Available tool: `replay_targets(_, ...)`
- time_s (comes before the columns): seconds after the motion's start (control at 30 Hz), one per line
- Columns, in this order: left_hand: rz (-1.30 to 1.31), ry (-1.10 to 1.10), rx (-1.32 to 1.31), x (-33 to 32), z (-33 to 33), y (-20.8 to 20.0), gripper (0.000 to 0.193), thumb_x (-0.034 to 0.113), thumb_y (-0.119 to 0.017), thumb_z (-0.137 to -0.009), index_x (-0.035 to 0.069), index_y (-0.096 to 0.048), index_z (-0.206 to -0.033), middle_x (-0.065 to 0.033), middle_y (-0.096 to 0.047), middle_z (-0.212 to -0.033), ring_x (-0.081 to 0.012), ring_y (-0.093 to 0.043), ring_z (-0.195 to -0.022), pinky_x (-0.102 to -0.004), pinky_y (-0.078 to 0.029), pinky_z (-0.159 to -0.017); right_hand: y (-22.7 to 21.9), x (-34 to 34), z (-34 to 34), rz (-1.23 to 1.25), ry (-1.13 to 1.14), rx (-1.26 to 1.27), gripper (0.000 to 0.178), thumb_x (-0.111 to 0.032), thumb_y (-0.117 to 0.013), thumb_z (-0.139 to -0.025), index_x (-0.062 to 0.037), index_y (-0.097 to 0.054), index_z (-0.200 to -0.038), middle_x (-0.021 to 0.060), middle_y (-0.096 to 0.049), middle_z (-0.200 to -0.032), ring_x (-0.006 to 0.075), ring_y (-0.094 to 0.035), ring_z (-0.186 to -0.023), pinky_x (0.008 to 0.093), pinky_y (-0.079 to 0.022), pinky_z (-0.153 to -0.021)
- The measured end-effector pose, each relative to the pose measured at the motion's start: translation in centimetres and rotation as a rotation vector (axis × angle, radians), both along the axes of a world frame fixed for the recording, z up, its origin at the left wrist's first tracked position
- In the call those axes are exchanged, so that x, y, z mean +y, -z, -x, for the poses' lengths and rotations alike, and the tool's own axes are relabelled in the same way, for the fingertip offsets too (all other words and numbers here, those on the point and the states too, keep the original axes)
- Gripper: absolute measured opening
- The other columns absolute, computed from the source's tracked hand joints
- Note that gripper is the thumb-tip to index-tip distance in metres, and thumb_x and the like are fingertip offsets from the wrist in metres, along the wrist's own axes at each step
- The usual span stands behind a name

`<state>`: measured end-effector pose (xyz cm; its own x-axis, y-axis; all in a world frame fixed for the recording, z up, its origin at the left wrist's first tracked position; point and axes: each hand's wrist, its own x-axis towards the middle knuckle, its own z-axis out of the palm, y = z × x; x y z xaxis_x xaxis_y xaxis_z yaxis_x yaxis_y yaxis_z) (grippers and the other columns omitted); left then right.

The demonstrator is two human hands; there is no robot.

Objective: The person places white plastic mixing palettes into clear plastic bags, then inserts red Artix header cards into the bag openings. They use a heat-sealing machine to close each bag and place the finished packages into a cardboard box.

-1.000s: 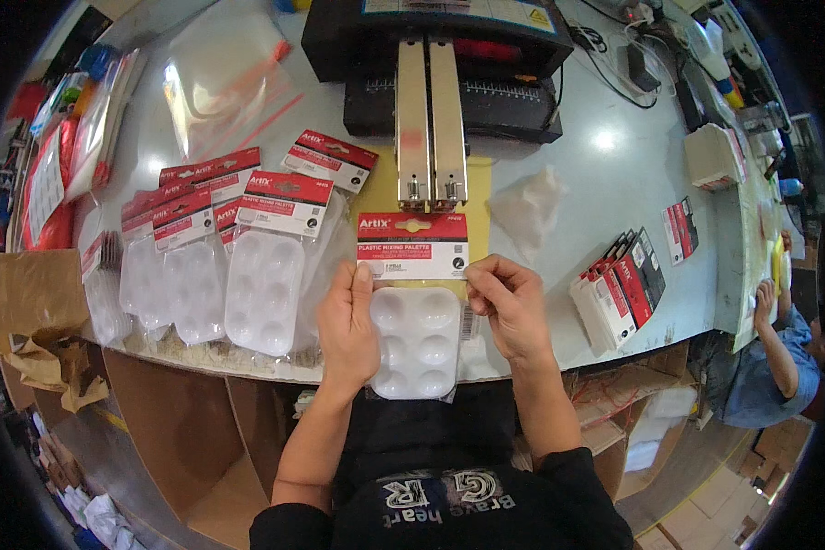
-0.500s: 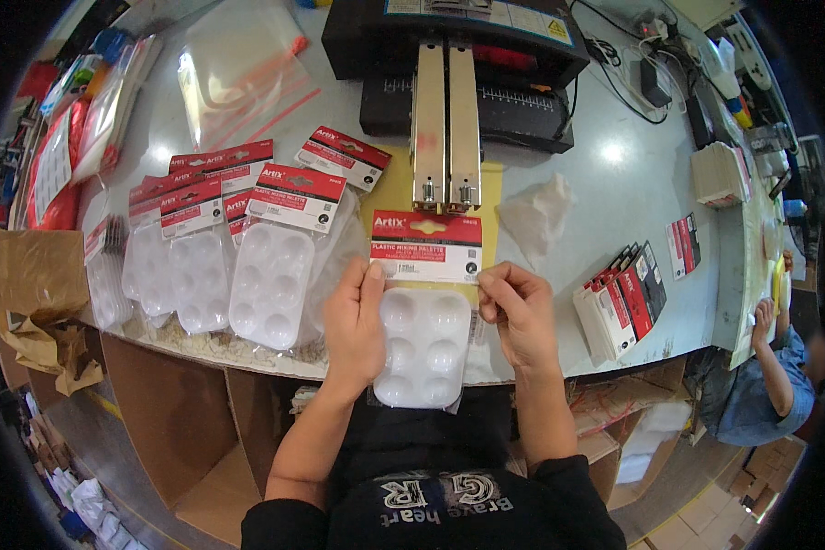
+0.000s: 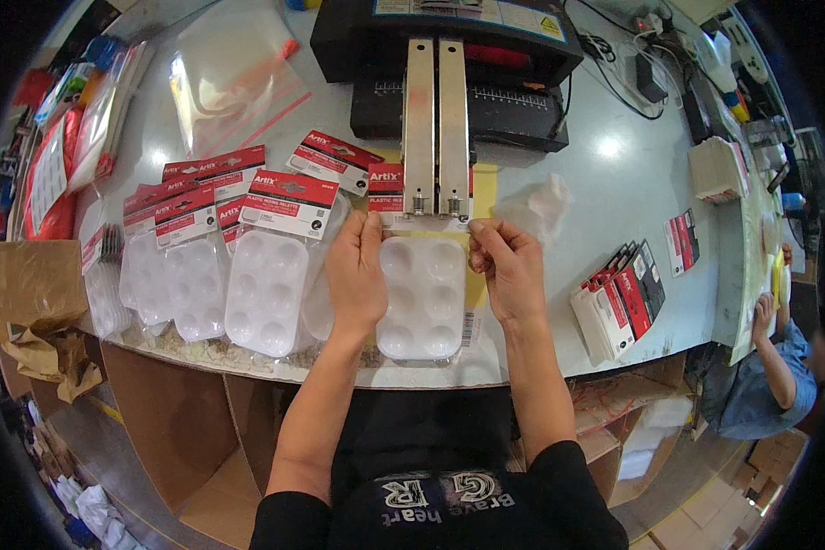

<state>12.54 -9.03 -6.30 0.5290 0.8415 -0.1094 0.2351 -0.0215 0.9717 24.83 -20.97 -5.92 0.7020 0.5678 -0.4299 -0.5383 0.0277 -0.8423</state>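
Between my hands is a white plastic paint palette (image 3: 422,316) with round wells, packed in a clear bag under a red and white header card (image 3: 387,188). My left hand (image 3: 356,270) pinches the card's lower left corner, thumb and fingers closed. At its lower right corner, my right hand (image 3: 511,266) pinches the card and bag edge. The card's upper part lies beneath the two metal arms (image 3: 420,128) of a black stapling machine (image 3: 513,110), which hide its middle. Below, the palette lies flat near the table's front edge.
Several bagged palettes (image 3: 266,293) with header cards overlap on the left. Clear plastic bags (image 3: 234,73) lie behind them. Rightward are a crumpled plastic piece (image 3: 543,206), a stack of folded cards (image 3: 614,307) and a loose card (image 3: 680,243). A co-worker's arm (image 3: 775,367) shows far right.
Both hands have moved the palette pack forward, away from me. The top of its header card has gone under the machine's metal arms.
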Motion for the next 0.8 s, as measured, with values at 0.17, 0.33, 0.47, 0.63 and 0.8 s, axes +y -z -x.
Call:
replay_targets(0.17,0.02,-0.012,0.107,-0.4,0.1,0.3,0.028,0.026,-0.05,-0.098,0.0,-0.055,-0.088,-0.0082,-0.057,-0.074,-0.018,-0.052,-0.069,-0.0336,-0.042,-0.067,0.1,-0.4,-0.2,-0.016,-0.028,-0.021,0.015,-0.013,-0.064,-0.086,0.0014,-0.065,-0.081,0.0022,-0.057,-0.067,0.0084,-0.05,-0.057,0.0233,-0.039,-0.055)
replay_targets(0.33,-0.397,0.058,0.258,-2.5,3.6,-2.7,0.038,0.032,-0.069,-0.084,0.001,-0.057,-0.103,-0.0128,-0.063,-0.093,-0.0246,-0.06,-0.086,-0.0381,-0.046,-0.08,-0.9,-1.3,1.0,0.115,-0.27,-0.063,0.024,-0.02,-0.064,-0.088,0.0037,-0.066,-0.087,0.0059,-0.064,-0.076,0.0096,-0.056,-0.065,0.0236,-0.043,-0.057)
replay_targets(0.47,-0.414,-0.072,0.279,2.0,9.3,-7.2,0.063,0.04,-0.077,-0.075,-0.001,-0.053,-0.116,-0.0233,-0.06,-0.111,-0.037,-0.059,-0.103,-0.042,-0.047,-0.088,-1.6,-0.4,4.2,0.209,-0.518,-0.333,0.038,-0.03,-0.064,-0.088,0.0081,-0.065,-0.095,0.0116,-0.068,-0.087,0.0172,-0.064,-0.075,0.028,-0.05,-0.067)
replay_targets(0.63,-0.572,0.089,0.592,9.1,13.6,-6.7,0.072,0.05,-0.075,-0.073,-0.005,-0.054,-0.115,-0.0261,-0.062,-0.105,-0.0383,-0.062,-0.098,-0.0416,-0.049,-0.085,-1.3,4.0,6.0,0.491,-0.562,-0.613,0.07,-0.055,-0.06,-0.084,0.0109,-0.062,-0.106,0.0266,-0.067,-0.097,0.034,-0.066,-0.097,0.0387,-0.05,-0.083)
replay_targets(0.8,-0.419,0.329,0.909,9.5,13.9,-3.6,0.078,0.062,-0.069,-0.072,-0.001,-0.057,-0.118,-0.023,-0.065,-0.101,-0.0389,-0.063,-0.093,-0.0427,-0.05,-0.084,-1.2,8.9,5.0,0.601,-0.779,-0.507,0.081,-0.062,-0.051,-0.087,0.0106,-0.05,-0.124,0.0295,-0.063,-0.107,0.0384,-0.062,-0.105,0.0425,-0.045,-0.09)
